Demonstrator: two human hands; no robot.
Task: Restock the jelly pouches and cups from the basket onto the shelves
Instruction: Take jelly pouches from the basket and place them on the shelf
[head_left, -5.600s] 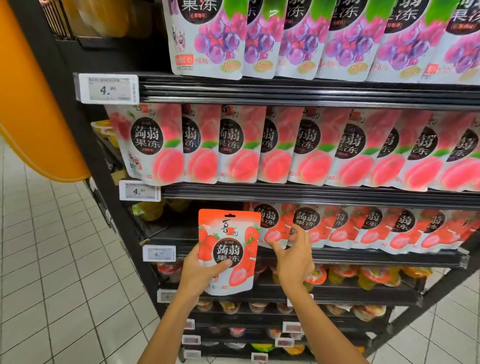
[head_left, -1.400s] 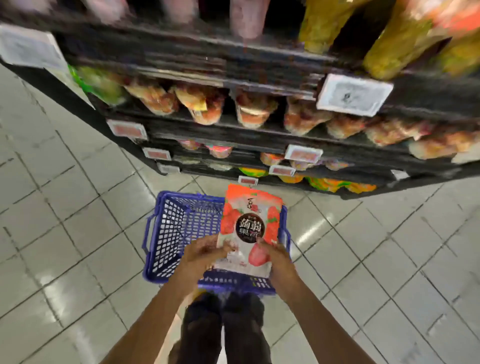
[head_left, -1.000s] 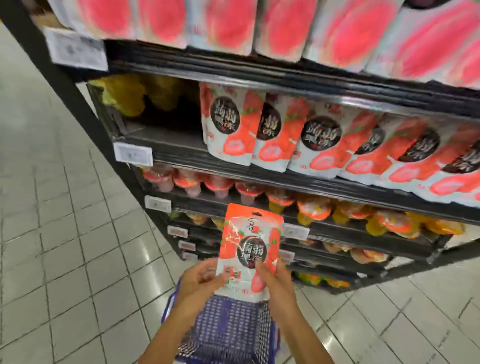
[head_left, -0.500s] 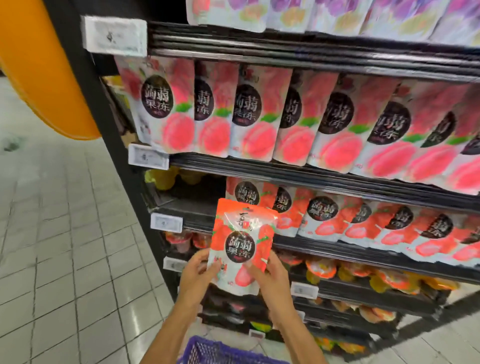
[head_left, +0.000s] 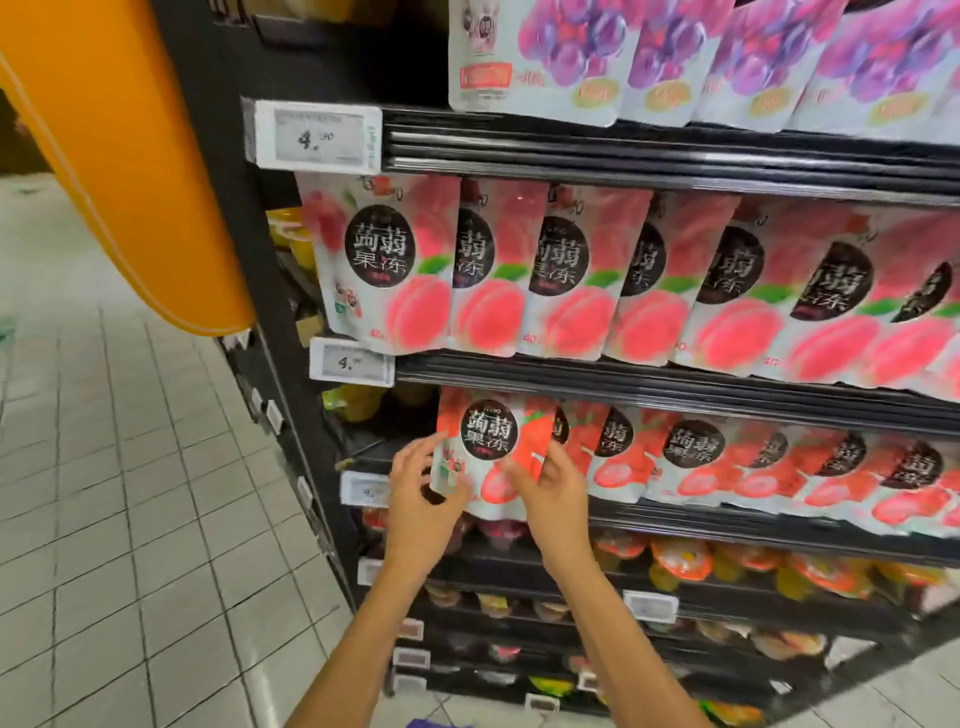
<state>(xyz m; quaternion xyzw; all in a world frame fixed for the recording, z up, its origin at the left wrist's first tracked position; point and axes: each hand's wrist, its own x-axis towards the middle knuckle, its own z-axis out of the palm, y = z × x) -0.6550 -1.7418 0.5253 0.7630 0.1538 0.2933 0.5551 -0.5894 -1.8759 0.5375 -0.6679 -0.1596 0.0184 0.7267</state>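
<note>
A red-and-white strawberry jelly pouch reaches the left end of the row of matching red pouches on a black metal shelf, overlapping the first pack in that row. Half a second earlier it was held lower, out in front of the row; a second before that it was being lifted clear of the blue plastic basket, now only a sliver far below the row. The left hand pinches the pouch's lower left corner, while the right hand grips its lower right edge, thumb on the front. The pouch appears to be at its slot but not yet let go; it likely needs seating upright at the row's left end before another pouch or cup follows.
</note>
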